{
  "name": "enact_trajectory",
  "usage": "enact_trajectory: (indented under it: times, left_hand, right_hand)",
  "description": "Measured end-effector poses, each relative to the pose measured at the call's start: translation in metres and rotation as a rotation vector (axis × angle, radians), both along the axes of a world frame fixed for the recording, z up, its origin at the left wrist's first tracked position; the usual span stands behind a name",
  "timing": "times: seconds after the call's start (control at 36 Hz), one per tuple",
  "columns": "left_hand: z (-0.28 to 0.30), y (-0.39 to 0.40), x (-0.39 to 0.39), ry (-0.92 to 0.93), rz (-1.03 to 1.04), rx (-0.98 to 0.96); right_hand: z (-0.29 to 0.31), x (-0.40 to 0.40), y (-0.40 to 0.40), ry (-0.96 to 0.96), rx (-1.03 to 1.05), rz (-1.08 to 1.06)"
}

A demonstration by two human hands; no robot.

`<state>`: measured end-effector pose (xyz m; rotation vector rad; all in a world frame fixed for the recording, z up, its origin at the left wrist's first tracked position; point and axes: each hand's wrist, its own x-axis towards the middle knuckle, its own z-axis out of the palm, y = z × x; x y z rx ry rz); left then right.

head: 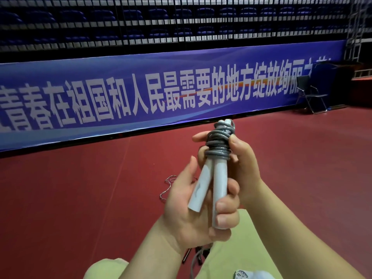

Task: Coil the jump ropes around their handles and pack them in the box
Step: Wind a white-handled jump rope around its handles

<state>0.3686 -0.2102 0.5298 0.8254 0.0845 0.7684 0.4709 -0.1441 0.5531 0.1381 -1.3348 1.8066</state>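
Note:
I hold a grey jump rope up in front of me. Its two pale grey handles (209, 184) lie side by side, and its grey cord (218, 143) is wound in several turns around their upper ends. My left hand (193, 214) grips the lower part of the handles. My right hand (241, 158) pinches the coiled cord between thumb and fingers. Another rope (167, 188) lies loose on the red floor behind my left hand. No box is in view.
Dark handles and a cord (198, 256) lie on the floor between my knees. A blue banner (161, 91) runs along the barrier ahead, with a folding chair (311, 95) at its right end. Red floor (80, 188) stretches all around.

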Motion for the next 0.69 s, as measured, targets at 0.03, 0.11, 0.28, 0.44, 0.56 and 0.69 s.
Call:
enact_trajectory:
  times: [0.03,0.11,0.28,0.44,0.56,0.69]
  left_hand:
    - [-0.001,0.002,-0.003,0.0,0.003,-0.014]
    - [0.001,0.004,-0.01,0.014,0.047,-0.067]
    - [0.009,0.004,-0.018,0.332,0.53,-0.076]
    - [0.014,0.003,-0.022,0.553,0.754,0.075]
    - [0.021,-0.002,-0.026,0.775,0.948,0.154]
    - [0.023,-0.004,-0.026,0.987,1.072,0.237]
  right_hand:
    - [0.0,0.0,0.001,-0.036,0.002,-0.059]
    - [-0.002,-0.002,0.007,-0.22,-0.022,-0.22]
    - [-0.003,-0.012,0.008,-0.496,0.122,-0.5]
    - [-0.003,-0.019,0.008,-0.567,0.204,-0.642]
    - [-0.008,-0.015,0.017,-0.674,0.305,-0.669]
    - [-0.016,-0.011,0.021,-0.697,0.277,-0.605]
